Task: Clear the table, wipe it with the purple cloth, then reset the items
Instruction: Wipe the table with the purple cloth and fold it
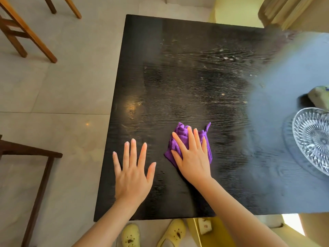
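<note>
Underneath the flat right hand (193,155), purple cloth (179,135) on table (178,68).

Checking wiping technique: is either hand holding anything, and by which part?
Nothing is gripped. The right hand presses flat on the middle of the bunched purple cloth; the left hand lies flat on the bare table.

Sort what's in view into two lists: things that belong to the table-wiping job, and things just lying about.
Part of the job:
- purple cloth, pressed flat under the right hand
- black table
- left hand, flat on the table
- glass dish and greenish item at the right edge, probably items to reset

Just lying about:
- wooden chairs
- dark stool
- yellow clogs on the floor
</note>
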Demonstrator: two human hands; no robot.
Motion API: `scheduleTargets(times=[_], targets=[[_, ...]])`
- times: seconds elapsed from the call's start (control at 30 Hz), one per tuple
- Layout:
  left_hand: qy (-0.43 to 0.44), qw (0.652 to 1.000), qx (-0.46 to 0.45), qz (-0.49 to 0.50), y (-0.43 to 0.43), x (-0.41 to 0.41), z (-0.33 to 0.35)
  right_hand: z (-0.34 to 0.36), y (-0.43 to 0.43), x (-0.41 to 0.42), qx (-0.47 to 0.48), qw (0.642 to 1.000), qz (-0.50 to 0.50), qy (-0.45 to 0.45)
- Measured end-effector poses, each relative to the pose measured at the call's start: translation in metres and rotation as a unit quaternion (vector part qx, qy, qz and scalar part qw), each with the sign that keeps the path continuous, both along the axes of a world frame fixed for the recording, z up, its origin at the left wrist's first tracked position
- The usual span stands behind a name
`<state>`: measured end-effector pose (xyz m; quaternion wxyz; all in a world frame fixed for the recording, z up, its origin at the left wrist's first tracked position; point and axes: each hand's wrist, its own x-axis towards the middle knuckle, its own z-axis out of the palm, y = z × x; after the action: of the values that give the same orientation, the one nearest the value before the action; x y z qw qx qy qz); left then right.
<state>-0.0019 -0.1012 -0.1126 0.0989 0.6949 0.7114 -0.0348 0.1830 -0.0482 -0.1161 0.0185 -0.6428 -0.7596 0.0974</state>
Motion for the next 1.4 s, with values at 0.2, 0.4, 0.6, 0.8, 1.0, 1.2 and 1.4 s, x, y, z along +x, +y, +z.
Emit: scheduleTargets(times=[0.2,0.4,0.6,0.8,1.0,1.2,1.4], targets=[[0.001,1.000,-0.008,0.022,0.001,0.002,0.002,-0.002,0.078,-0.043,0.004,0.995,0.099,0.024],[0.007,1.000,0.012,0.019,0.000,0.001,0.000,-0.002,0.152,-0.096,-0.002,0.988,0.155,0.009],[-0.004,0.998,0.031,0.062,-0.018,0.000,0.001,0.012,0.158,-0.078,-0.030,0.965,0.261,-0.017],[0.005,0.998,0.027,0.054,-0.033,-0.003,0.000,0.022,0.074,0.027,-0.030,0.940,0.340,-0.001],[0.010,0.999,0.017,0.031,-0.050,-0.009,0.003,0.017,-0.017,0.142,-0.032,0.966,0.255,-0.008],[0.023,0.999,0.018,0.028,-0.050,-0.008,0.003,0.016,-0.056,0.204,0.018,0.998,0.055,-0.003],[0.020,0.999,0.018,0.021,-0.050,-0.007,0.005,0.011,-0.075,0.128,0.032,0.983,-0.181,0.031]])
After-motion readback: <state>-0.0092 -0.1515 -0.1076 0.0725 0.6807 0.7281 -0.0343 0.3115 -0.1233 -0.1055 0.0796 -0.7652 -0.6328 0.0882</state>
